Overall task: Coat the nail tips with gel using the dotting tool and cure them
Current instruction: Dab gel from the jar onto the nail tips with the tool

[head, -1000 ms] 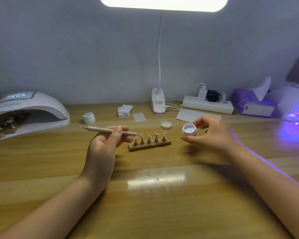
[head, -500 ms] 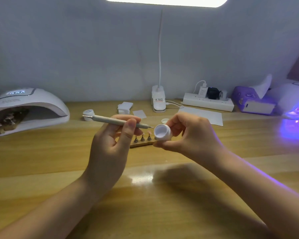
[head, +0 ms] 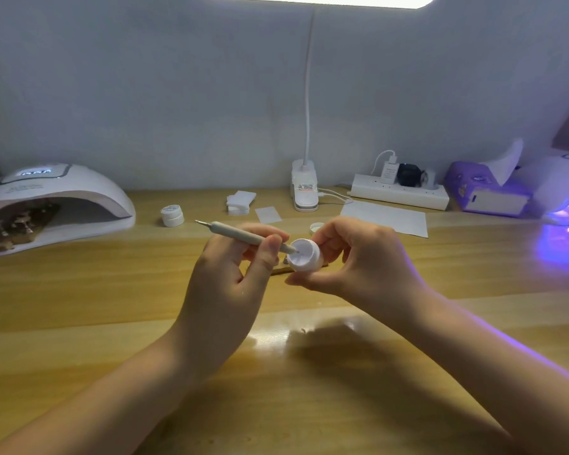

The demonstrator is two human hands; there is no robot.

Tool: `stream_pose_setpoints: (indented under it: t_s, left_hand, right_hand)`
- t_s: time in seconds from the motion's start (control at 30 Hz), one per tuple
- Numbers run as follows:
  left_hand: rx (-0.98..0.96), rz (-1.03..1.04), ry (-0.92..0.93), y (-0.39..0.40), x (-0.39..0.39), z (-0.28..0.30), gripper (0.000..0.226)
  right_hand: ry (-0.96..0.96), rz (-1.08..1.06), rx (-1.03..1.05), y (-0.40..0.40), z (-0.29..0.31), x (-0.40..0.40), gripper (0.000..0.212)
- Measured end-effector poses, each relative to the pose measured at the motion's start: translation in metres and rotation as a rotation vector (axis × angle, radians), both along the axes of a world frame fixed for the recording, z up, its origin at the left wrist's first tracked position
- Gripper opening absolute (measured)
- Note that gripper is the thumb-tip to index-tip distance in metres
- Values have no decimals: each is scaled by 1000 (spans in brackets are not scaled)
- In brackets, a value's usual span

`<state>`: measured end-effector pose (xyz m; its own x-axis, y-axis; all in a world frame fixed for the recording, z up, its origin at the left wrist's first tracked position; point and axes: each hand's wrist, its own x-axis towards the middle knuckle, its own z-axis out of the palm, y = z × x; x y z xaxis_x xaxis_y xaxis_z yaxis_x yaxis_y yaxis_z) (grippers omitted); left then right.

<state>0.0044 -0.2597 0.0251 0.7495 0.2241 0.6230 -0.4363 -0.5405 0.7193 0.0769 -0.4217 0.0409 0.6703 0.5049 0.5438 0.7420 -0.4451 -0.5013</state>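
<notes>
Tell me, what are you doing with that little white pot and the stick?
The right hand holds a small open gel pot tipped toward the left hand, which grips the dotting tool and dips its tip into the pot. The nail tip stand on the wooden table is mostly hidden behind the hands.

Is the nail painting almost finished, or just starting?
Mostly still ahead. Done: the gel pot is open, its lid lying on the table. Now: the left hand dips the dotting tool into the pot, held by the right hand. Left: coating the nail tips, mostly hidden behind the hands, then curing.
</notes>
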Motion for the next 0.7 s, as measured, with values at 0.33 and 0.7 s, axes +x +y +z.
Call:
stream_pose_setpoints:
  t_s: [0.33,0.7]
  left_hand:
    - [-325,-18,36,2,1,6,23]
    - [-850,-151,228,9,9,10,29]
  right_hand:
    - [16,-20,9,-2,0,0,47]
    - [53,-25,24,-1,0,0,47]
